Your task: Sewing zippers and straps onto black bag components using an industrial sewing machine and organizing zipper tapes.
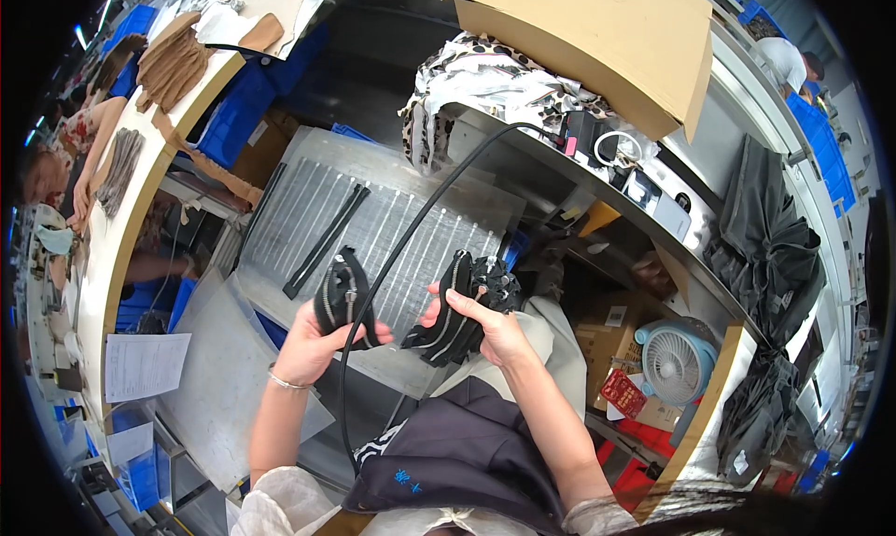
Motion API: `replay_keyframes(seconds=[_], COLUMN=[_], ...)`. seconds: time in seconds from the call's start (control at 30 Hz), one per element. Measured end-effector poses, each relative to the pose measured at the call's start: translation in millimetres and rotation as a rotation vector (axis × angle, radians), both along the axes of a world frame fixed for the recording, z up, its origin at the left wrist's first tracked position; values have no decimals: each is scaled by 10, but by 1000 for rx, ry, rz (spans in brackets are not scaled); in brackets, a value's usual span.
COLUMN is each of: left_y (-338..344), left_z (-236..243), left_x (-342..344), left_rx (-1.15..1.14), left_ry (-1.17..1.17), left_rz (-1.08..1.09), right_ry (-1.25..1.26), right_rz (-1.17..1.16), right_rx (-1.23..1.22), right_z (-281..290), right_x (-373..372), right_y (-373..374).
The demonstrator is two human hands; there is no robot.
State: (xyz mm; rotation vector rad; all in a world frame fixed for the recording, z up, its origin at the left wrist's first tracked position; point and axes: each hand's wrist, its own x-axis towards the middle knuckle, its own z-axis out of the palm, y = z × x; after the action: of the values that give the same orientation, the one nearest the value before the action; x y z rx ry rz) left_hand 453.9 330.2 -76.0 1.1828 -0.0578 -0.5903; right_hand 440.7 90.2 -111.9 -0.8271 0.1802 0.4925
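Note:
My left hand (pixel 315 342) is closed around a curled black zipper (pixel 343 289) with silver teeth and a metal slider. Level with it on the right, my right hand (pixel 493 329) grips a bundle of black zippers (pixel 450 305). Dark sliders and tape ends cluster at that bundle's far side. A gap separates the two hands, both held over a slanted grey metal board (pixel 485 198). Long pale strips lie in parallel rows across the board. Two black zipper strips (pixel 327 241) rest there too, beyond my left hand.
A black cable (pixel 411 228) arches across the board and passes by my left hand. Spotted fabric (pixel 476 79) and a cardboard box (pixel 588 41) sit on the far shelf. At right stand a small fan (pixel 676 361) and black cloth (pixel 770 223). Another person's arm (pixel 98 153) shows at far left.

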Motion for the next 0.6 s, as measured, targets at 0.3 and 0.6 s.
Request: replay_keyframes(seconds=[0.3, 0.6], left_y=[-354, -749], left_z=[2, -44], left_x=[3, -26], left_rx=[-44, 66], left_ry=[45, -32], left_rz=[93, 250], right_ry=[-41, -319], right_rz=[-8, -138], right_rx=[-36, -439], right_z=[99, 217], right_x=[-104, -179], right_y=[20, 86])
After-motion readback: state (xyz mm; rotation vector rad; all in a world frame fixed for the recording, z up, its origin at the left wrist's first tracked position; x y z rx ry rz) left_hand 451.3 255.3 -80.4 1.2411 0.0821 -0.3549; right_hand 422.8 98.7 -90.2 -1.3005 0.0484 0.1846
